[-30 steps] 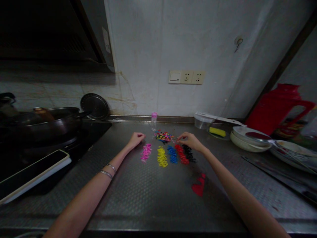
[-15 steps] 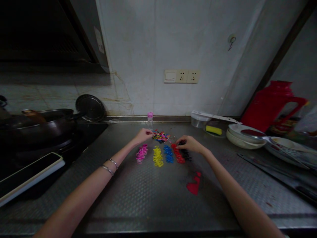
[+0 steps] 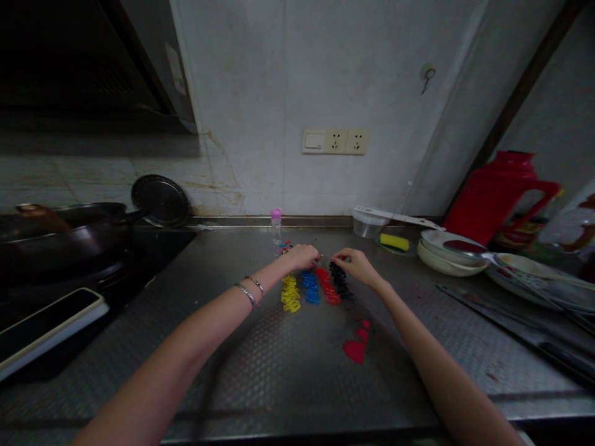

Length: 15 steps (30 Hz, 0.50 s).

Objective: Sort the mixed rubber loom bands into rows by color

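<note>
My left hand (image 3: 303, 254) reaches over the mixed heap of small coloured bands (image 3: 284, 248), covering most of it. Its fingers are pinched together above the top of the red bands (image 3: 328, 287); what they hold is too small to make out. At the top of the black bands (image 3: 341, 282), my right hand (image 3: 357, 265) has its thumb and fingertips drawn together, their contents also unclear. Blue bands (image 3: 310, 287) and yellow bands (image 3: 290, 294) lie in rows to the left. My left forearm hides the pink row.
A clear bottle with a pink cap (image 3: 276, 224) stands behind the heap. Red heart shapes (image 3: 356, 350) mark the counter in front. Rightward are a plastic tub (image 3: 367, 225), a yellow sponge (image 3: 394, 242), stacked bowls (image 3: 449, 263) and a red thermos (image 3: 493, 198). A pan (image 3: 69, 238) sits left.
My left hand has moved right from the heap's left side to near the red row, its forearm now covering the pink bands. My right hand has shifted off the red row to the black row's top.
</note>
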Each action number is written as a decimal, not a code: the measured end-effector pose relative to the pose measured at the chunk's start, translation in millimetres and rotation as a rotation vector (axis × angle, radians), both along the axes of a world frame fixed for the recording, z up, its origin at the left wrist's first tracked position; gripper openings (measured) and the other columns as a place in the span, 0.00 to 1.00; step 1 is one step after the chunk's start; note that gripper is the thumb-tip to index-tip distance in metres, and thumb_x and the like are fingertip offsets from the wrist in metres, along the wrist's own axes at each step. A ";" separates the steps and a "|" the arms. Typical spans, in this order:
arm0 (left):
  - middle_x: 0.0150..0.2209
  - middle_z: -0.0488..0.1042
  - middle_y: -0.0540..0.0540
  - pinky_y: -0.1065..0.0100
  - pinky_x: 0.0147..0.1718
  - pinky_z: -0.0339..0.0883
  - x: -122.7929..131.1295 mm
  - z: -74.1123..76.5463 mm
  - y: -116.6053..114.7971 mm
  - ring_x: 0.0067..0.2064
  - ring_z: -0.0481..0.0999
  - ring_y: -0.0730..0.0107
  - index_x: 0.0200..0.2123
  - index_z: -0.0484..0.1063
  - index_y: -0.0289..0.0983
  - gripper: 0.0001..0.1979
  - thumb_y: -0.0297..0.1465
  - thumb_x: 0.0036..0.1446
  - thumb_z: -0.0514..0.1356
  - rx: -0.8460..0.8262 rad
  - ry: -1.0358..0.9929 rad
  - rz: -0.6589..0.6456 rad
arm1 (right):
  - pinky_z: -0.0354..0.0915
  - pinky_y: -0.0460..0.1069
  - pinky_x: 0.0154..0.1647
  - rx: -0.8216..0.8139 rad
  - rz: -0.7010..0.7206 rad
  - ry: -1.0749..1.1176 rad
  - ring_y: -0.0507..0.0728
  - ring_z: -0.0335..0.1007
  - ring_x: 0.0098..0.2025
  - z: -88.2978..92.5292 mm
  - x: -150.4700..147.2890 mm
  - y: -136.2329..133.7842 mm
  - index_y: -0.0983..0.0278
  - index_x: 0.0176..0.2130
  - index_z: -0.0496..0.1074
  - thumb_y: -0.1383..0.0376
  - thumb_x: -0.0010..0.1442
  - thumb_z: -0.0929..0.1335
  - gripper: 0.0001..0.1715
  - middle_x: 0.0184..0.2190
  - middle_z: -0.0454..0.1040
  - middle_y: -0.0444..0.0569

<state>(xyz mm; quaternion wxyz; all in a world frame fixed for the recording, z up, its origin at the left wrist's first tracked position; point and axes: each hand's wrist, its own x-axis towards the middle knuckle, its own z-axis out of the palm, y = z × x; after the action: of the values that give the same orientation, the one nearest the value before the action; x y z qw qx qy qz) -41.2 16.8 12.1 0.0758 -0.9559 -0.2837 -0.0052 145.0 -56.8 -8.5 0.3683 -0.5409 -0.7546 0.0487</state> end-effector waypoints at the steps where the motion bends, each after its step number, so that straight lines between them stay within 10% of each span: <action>1: 0.40 0.75 0.42 0.70 0.34 0.65 1.4 -0.3 -0.4 0.40 0.74 0.62 0.41 0.73 0.41 0.14 0.30 0.50 0.55 0.005 0.013 0.002 | 0.62 0.46 0.33 -0.004 0.003 -0.004 0.54 0.69 0.31 -0.1 -0.1 0.0 0.66 0.32 0.76 0.62 0.53 0.64 0.13 0.30 0.76 0.50; 15: 0.35 0.75 0.41 0.71 0.31 0.63 3.3 -8.6 3.8 0.36 0.74 0.64 0.34 0.75 0.37 0.11 0.28 0.49 0.54 0.003 -0.086 0.014 | 0.61 0.46 0.32 -0.024 -0.005 -0.019 0.53 0.69 0.31 -0.8 -0.7 -0.6 0.66 0.31 0.76 0.63 0.53 0.64 0.12 0.29 0.75 0.50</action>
<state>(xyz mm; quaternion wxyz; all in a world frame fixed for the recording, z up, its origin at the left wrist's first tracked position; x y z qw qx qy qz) -37.8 20.7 3.5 0.0650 -0.9527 -0.2933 -0.0462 144.2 -57.3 -9.3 0.3547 -0.5477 -0.7560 0.0518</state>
